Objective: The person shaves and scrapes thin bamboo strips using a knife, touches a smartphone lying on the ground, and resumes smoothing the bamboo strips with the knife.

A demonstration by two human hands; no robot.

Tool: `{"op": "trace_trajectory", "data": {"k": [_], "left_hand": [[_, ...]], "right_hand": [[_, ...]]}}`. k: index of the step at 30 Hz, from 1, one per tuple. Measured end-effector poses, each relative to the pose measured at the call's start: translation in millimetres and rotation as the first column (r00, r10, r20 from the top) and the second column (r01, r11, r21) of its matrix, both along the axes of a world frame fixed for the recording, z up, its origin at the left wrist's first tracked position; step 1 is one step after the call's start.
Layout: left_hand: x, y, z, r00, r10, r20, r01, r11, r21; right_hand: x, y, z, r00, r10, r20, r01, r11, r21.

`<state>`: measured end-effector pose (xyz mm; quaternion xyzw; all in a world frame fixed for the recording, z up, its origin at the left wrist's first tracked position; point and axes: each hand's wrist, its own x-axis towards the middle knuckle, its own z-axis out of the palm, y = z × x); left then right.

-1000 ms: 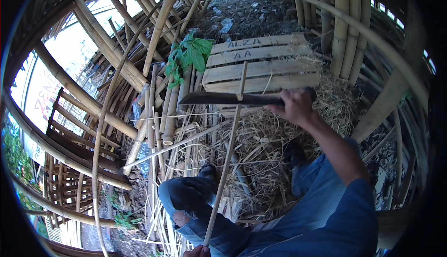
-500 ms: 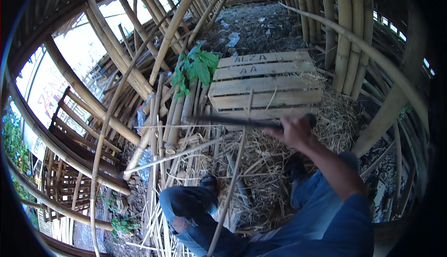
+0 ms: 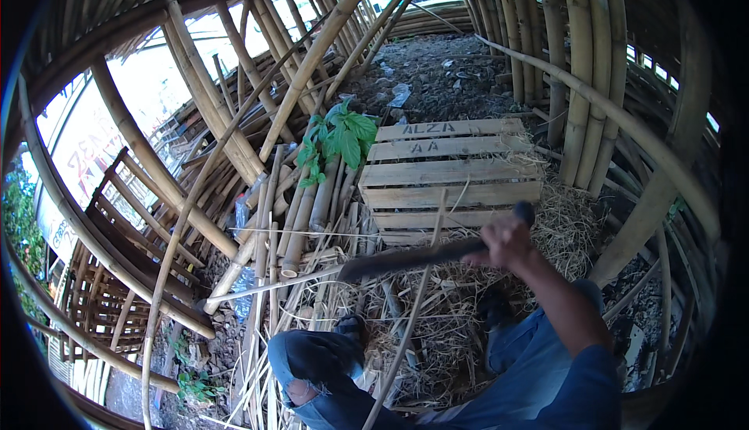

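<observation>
Item: wooden pallet, pale slats, lying flat on the ground ahead of the person; nothing rests on its top, and loose dry straw is heaped against its near edge and right side. Item: leafy green plant, standing at the pallet's left corner among short cut bamboo sections laid side by side. Item: long bamboo poles, leaning and stacked on the left and along the right wall. Item: dark slatted frame, far left. Item: long dark blade, held roughly level above the straw, tip pointing to the person's left, blurred in this view. Item: thin bamboo strip, running from the lower edge up toward the pallet and crossing under the blade. Right hand: arm extended forward from a blue sleeve, fingers wrapped tight around the blade's handle, whose dark end shows just above the fist. Left hand: out of sight below the frame.
</observation>
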<state>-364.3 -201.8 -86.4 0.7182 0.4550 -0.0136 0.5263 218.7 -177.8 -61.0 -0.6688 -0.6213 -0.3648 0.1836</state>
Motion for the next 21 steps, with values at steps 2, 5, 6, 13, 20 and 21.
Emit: {"op": "trace_trajectory", "data": {"k": [2,5,6,13,20,21], "left_hand": [[-11.4,-9.0,14.9,0.999,0.012,0.036,-0.011,1.0,-0.028],[9.8,-4.0,52.8,0.924,0.38,-0.043,-0.369,0.858,-0.358],[12.7,-4.3,52.2,0.979,0.188,0.079,-0.185,0.982,-0.034],[35.5,33.3,72.8,0.994,0.088,0.067,-0.095,0.989,0.115],[29.1,76.0,58.9,0.968,0.027,0.25,-0.034,0.999,0.023],[8.6,98.2,39.6,0.969,-0.092,0.227,0.042,0.975,0.218]], "right_hand": [[37.9,1.0,1.4,0.804,-0.454,-0.384,0.461,0.884,-0.078],[87.7,-14.4,0.0,0.313,-0.559,-0.768,0.683,0.694,-0.227],[104.1,-21.6,-17.6,0.247,-0.508,-0.825,0.792,0.597,-0.13],[23.2,-24.0,43.3,-0.307,0.158,-0.938,0.612,0.788,-0.067],[7.0,-25.8,57.8,-0.241,0.233,-0.942,0.501,0.861,0.084],[5.8,-28.1,64.5,-0.203,0.245,-0.948,0.455,0.881,0.13]]}}
